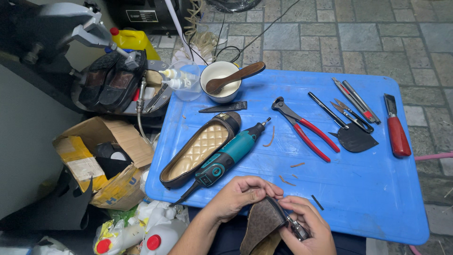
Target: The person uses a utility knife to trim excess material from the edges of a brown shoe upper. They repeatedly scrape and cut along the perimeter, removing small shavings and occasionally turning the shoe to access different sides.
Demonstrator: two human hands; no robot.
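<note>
Left hand (pixel 243 194) pinching the upper edge of a brown sole piece (pixel 261 224) at the near edge of the blue table (pixel 368 189), right hand (pixel 307 226) closed around a small knife (pixel 296 227) against it, teal rotary tool (pixel 230 154) and gold-lined shoe (pixel 200 148) just beyond.

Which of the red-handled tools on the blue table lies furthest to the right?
The red-handled knife, a single thick red grip lying alone near the right edge of the blue table. The red-handled pincers have two thin handles and sit nearer the middle.
</note>
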